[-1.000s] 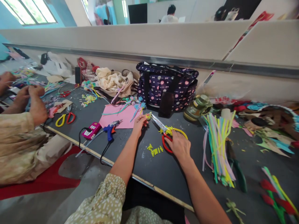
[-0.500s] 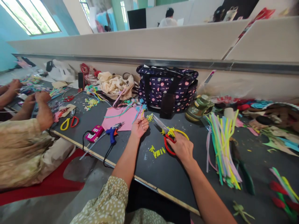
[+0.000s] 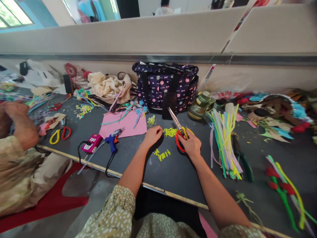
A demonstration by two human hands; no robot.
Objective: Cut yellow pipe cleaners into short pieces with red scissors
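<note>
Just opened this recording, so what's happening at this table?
The person's right hand holds red-and-yellow-handled scissors that point away from the body. The left hand is curled just left of a yellow-green pile of snippets; whether it holds anything is unclear. Further left lie a glue gun and a pink sheet, and a bundle of fuzzy stems lies right of the right hand.

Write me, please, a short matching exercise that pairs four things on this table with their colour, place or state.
Column one
1. raised scissors
2. small pieces left of them
3. glue gun
4. patterned bag

Column two
A. blue with an orange trigger
B. standing by the partition, dark with pale and pink spots
C. held by red and yellow handles in the right hand
D. yellow-green, lying loose

Right pairs: 1-C, 2-D, 3-A, 4-B
</note>
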